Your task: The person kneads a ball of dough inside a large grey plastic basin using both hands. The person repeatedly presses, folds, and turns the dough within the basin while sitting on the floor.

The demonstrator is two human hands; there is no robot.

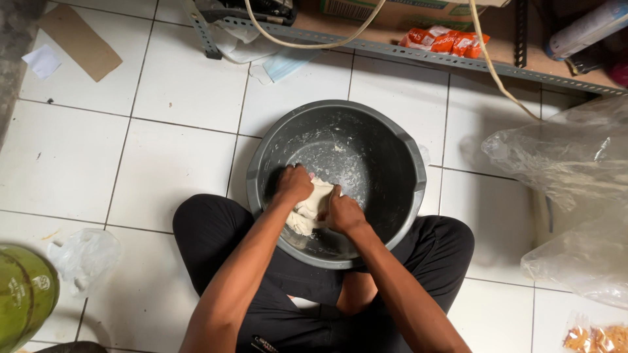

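White floor tiles (176, 85) carry everything, and nearest the camera a person sits cross-legged in black trousers (209, 229) with a grey plastic basin (392, 150) between the knees. Inside it, at the near wall, the left hand (293, 185) and right hand (343, 212) press side by side into a pale lump of dough (313, 208), fingers curled together on it. Beyond the basin a metal shelf rail (418, 55) holds an orange packet (445, 41), and clear plastic bags (569, 157) lie to the right.
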